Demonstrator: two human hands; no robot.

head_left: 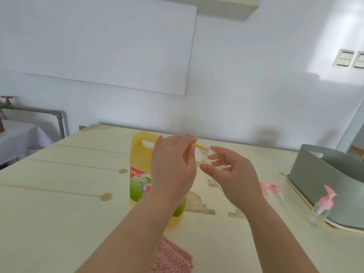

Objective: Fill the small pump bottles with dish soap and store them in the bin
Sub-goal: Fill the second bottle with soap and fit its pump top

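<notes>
Bottle (206, 157) tilts in right hand (234, 178) grip, mouth at yellow tube (201, 146)

A small clear bottle (206, 157) is held in the right hand (234, 178). A yellow piece (201, 146), perhaps a spout, is pinched by the left hand (173, 170) at its mouth. A dish soap jug (140, 160) is seen behind them on the surface (59, 194), and a pink-pumped bottle (322, 205) just beside the bin (323, 174).

Dish soap jug (140, 160) label: red band, white Chinese characters, too blurred to read.
</notes>
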